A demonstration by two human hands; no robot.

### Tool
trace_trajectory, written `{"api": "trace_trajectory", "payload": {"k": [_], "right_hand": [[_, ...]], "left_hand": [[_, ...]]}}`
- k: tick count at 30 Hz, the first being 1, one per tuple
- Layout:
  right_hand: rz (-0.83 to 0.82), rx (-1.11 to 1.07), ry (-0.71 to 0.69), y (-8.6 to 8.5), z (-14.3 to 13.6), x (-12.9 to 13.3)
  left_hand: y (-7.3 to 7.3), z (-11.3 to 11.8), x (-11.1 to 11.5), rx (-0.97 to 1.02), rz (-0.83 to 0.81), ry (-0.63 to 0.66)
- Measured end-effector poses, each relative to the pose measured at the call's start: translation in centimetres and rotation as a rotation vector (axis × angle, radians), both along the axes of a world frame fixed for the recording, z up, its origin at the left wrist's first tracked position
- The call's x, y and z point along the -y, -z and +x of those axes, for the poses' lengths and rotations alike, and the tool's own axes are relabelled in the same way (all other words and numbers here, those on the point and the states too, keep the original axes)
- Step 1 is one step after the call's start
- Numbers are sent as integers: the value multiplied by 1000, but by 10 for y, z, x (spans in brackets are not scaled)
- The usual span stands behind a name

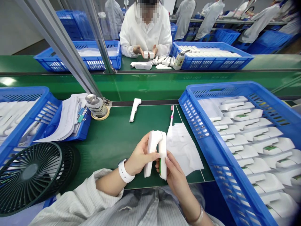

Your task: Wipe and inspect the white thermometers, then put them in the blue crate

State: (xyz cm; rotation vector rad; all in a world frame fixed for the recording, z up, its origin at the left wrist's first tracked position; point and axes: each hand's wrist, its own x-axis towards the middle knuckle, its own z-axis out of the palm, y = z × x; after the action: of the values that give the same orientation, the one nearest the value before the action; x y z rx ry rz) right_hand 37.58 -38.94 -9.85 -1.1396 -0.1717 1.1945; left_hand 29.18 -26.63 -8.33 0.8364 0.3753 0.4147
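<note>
Both hands hold a white gun-shaped plastic housing (pixel 154 139) in front of my body, above the green bench. My left hand (pixel 138 157) is closed round its left part, thumb reaching across toward the middle. My right hand (pixel 175 171) grips the right part (pixel 163 157), where a green strip shows along the inner edge. The two parts meet at the top with a gap below; whether they are joined I cannot tell. A similar white housing (pixel 134 110) lies farther back. Right of my hands are a white cloth or paper sheet (pixel 184 147) and a pink-and-white toothbrush (pixel 172 115).
A blue crate (pixel 202 125) of white housings stands at right, another blue crate (pixel 44 110) at left. A fan (pixel 30 171), papers (pixel 67 119) and a metal-topped bottle (pixel 96 106) are at left. Across the bench a co-worker (pixel 145 31) handles white parts.
</note>
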Motion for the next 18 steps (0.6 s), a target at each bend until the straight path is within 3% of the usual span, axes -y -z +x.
{"api": "trace_trajectory", "payload": {"k": [3,6,8,10,13,16,18], "right_hand": [[15,-48,40,2,0,-1],[54,-159,83,6,0,-3],[72,-224,87,8,-1,-4],[76,-255,74,6,-5,-3],[101,-290,24,1,-14,0],[158,-295,-98,1,-18,4],[216,-230,-177,6,-14,7]], "left_hand": [[1,-2,1,4,23,11],[1,-5,3,2,181,27],[-1,-8,4,-18,456,17],[-4,-12,6,2,864,-18],[-10,-15,9,211,1425,-73],[-13,-15,14,411,1770,-59],[-13,-11,20,480,1885,-90]]}}
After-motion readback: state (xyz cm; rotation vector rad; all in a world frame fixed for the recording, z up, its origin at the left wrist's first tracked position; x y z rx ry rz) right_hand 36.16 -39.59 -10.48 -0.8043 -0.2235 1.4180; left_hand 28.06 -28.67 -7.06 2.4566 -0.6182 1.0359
